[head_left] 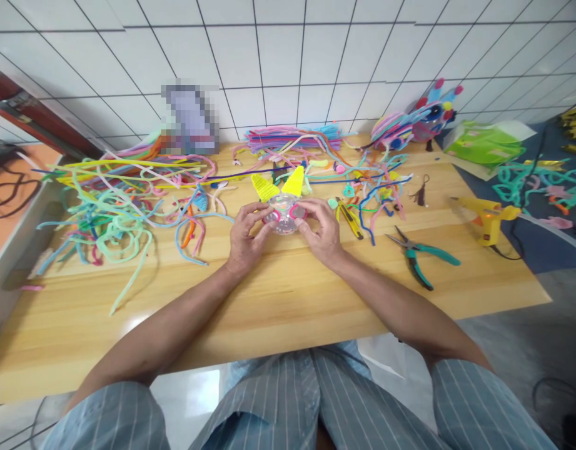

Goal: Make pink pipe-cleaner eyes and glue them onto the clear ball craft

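Note:
A clear round plastic piece (284, 226) with two pink rings on its front is held up above the middle of the table. Two yellow ear-shaped pieces of pipe cleaner (293, 181) rise from its top. My left hand (250, 237) grips its left side between thumb and fingers, near one ring. On the opposite side my right hand (321, 230) pinches the edge beside the other ring. A yellow utility knife (350, 219) lies just right of my right hand.
Tangled pipe cleaners (121, 234) cover the table's left. Pliers with teal handles (421, 253) and a yellow glue gun (488, 219) lie to the right. Bundled pipe cleaners (292, 139) and a colourful pipe-cleaner figure (409, 122) stand along the tiled wall.

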A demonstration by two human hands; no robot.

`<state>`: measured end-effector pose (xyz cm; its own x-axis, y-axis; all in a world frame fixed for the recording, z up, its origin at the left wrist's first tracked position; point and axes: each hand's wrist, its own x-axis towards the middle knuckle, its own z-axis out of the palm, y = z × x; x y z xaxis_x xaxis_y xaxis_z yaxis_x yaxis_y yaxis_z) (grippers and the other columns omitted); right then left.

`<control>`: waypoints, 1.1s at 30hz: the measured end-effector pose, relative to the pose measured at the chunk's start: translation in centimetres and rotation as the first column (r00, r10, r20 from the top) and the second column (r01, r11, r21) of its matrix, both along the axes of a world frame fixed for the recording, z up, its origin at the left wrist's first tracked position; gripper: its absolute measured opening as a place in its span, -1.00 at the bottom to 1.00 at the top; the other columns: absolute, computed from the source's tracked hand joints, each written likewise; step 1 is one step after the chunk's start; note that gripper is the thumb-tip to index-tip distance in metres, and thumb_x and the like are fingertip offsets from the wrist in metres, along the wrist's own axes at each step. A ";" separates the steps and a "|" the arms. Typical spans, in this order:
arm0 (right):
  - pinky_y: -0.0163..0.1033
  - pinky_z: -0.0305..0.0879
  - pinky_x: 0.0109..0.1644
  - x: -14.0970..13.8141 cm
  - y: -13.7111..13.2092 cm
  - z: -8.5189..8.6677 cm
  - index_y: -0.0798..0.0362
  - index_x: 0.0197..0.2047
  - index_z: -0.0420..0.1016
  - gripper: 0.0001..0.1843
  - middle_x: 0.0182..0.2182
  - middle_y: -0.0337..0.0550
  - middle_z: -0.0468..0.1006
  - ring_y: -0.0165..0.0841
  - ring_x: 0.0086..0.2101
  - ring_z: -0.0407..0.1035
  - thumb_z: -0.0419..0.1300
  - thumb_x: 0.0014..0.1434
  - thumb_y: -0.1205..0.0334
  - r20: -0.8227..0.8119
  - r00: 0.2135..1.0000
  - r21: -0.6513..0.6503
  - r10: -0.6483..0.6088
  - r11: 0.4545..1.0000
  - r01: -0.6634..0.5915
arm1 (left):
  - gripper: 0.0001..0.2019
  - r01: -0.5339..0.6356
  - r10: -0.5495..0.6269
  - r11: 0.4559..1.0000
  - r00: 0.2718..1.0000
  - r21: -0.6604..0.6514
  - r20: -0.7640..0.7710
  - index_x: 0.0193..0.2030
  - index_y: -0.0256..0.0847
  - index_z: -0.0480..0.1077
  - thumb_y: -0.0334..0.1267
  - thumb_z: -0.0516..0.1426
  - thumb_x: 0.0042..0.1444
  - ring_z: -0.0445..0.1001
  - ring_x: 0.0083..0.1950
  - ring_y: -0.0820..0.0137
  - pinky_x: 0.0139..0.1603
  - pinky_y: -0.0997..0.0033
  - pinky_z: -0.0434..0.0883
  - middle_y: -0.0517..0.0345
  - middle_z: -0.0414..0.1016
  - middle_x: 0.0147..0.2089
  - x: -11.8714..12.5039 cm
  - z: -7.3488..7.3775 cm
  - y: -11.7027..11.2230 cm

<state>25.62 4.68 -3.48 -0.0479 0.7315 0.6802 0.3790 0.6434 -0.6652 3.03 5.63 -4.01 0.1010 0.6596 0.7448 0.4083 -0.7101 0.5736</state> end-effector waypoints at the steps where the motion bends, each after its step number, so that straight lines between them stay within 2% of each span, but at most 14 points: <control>1: 0.18 0.62 0.35 0.0 0.0 0.0 -0.15 0.27 0.62 -0.67 0.17 0.00 0.69 -0.06 0.20 0.59 0.31 0.53 0.02 0.005 1.000 -0.010 0.002 1.000 -0.002 | -0.75 0.005 -0.005 1.000 1.000 0.000 0.008 0.20 -0.02 0.62 -0.07 0.34 0.47 0.69 0.19 0.23 0.28 0.08 0.65 0.03 0.69 0.15 0.0 0.0 0.0; 5: 0.20 0.62 0.36 0.1 -0.1 0.0 -0.16 0.27 0.62 -0.66 0.19 0.00 0.69 -0.04 0.22 0.58 0.30 0.52 -0.03 0.016 1.000 -0.046 -0.002 0.999 0.003 | -0.71 0.007 -0.007 0.999 1.000 -0.033 0.003 0.24 -0.04 0.57 -0.05 0.33 0.48 0.68 0.22 0.22 0.29 0.08 0.65 0.00 0.67 0.17 0.2 0.1 -0.2; 10: 0.20 0.66 0.31 0.3 -0.3 -0.1 -0.15 0.26 0.62 -0.64 0.21 0.02 0.66 -0.03 0.23 0.57 0.31 0.51 -0.06 0.010 1.000 -0.084 -0.014 0.996 0.015 | -0.71 0.017 -0.017 1.000 1.000 0.013 0.024 0.24 -0.06 0.55 -0.10 0.34 0.47 0.68 0.21 0.24 0.27 0.11 0.64 0.00 0.69 0.16 0.5 0.4 -0.3; 17: 0.12 0.72 0.18 0.3 -0.3 -0.2 -0.16 0.25 0.61 -0.65 0.19 0.02 0.63 -0.04 0.21 0.58 0.33 0.49 -0.05 -0.018 1.000 -0.086 -0.004 0.996 0.003 | -0.73 0.014 -0.014 1.000 1.000 0.015 -0.020 0.23 -0.05 0.56 -0.07 0.31 0.49 0.68 0.22 0.21 0.30 0.03 0.63 -0.01 0.70 0.18 0.4 0.4 -0.3; 21: 0.11 0.73 0.18 0.2 -0.3 -0.7 -0.16 0.36 0.50 -0.49 0.24 0.05 0.60 -0.04 0.21 0.58 0.37 0.45 -0.10 -0.073 0.997 -0.128 0.017 0.991 -0.026 | -0.73 0.011 -0.011 1.000 1.000 0.001 -0.011 0.22 -0.05 0.57 -0.05 0.31 0.49 0.68 0.22 0.21 0.32 0.03 0.62 -0.01 0.70 0.17 0.2 0.4 -0.2; 25: 0.13 0.69 0.26 0.3 0.0 -1.5 -0.13 0.42 0.41 -0.31 0.34 0.12 0.54 -0.01 0.26 0.55 0.42 0.37 -0.18 -0.161 0.986 -0.196 0.041 0.978 -0.073 | -0.74 0.078 -0.074 0.995 0.994 -0.059 0.076 0.22 -0.04 0.58 -0.11 0.34 0.47 0.67 0.24 0.24 0.28 0.10 0.67 -0.01 0.66 0.19 -0.1 0.0 0.0; 27: 0.12 0.67 0.29 0.3 0.3 -1.7 -0.12 0.40 0.43 -0.34 0.30 0.10 0.59 -0.02 0.26 0.56 0.42 0.36 -0.16 -0.187 0.981 -0.219 0.056 0.971 -0.097 | -0.72 0.113 -0.099 0.987 0.988 -0.117 0.116 0.23 -0.03 0.58 -0.08 0.34 0.46 0.65 0.27 0.22 0.27 0.10 0.69 -0.01 0.62 0.21 -0.3 -0.4 0.1; 29: 0.10 0.67 0.29 0.4 0.4 -1.7 -0.11 0.34 0.48 -0.44 0.25 0.07 0.64 -0.05 0.24 0.58 0.39 0.38 -0.09 -0.191 0.979 -0.215 0.070 0.970 -0.111 | -0.69 0.115 -0.096 0.980 0.988 -0.162 0.123 0.24 -0.02 0.58 -0.02 0.34 0.46 0.63 0.30 0.19 0.30 0.03 0.69 -0.03 0.60 0.23 -0.5 -0.6 0.2; 33: 0.05 0.70 0.22 0.5 0.5 -1.1 -0.11 0.24 0.56 -0.61 0.24 0.04 0.64 -0.08 0.25 0.57 0.34 0.42 -0.01 -0.125 0.989 -0.180 0.074 0.979 -0.096 | -0.67 0.095 -0.078 0.978 0.992 -0.187 0.098 0.24 -0.01 0.58 0.01 0.34 0.45 0.61 0.34 0.16 0.35 -0.04 0.67 -0.05 0.59 0.25 -0.6 -0.7 0.3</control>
